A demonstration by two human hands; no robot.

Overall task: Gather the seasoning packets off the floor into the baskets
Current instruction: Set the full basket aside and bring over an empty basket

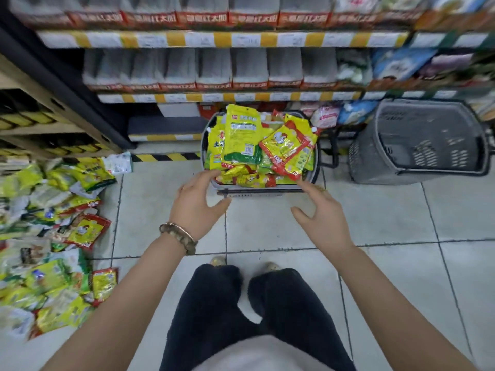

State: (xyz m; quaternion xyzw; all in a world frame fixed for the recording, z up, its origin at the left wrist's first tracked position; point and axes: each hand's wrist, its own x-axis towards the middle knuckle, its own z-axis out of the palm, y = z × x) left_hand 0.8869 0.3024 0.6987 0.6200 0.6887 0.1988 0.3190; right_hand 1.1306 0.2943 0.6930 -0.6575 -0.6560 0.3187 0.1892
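Yellow-and-red seasoning packets (249, 140) heaped above the rim of the full basket (317, 167), upper centre of frame. Loose packets (53, 236) spread on the tile floor (375, 223), left edge. Grey basket (375, 167) upper right, beside the full one. Left hand (198, 202): fingers spread, nothing held, tips at the full basket's near rim. Right hand (321, 214): fingers spread, blurred, nothing held, just short of the same rim.

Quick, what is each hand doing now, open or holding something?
Left hand: open, holds nothing, close to the full basket.
Right hand: open, holds nothing.
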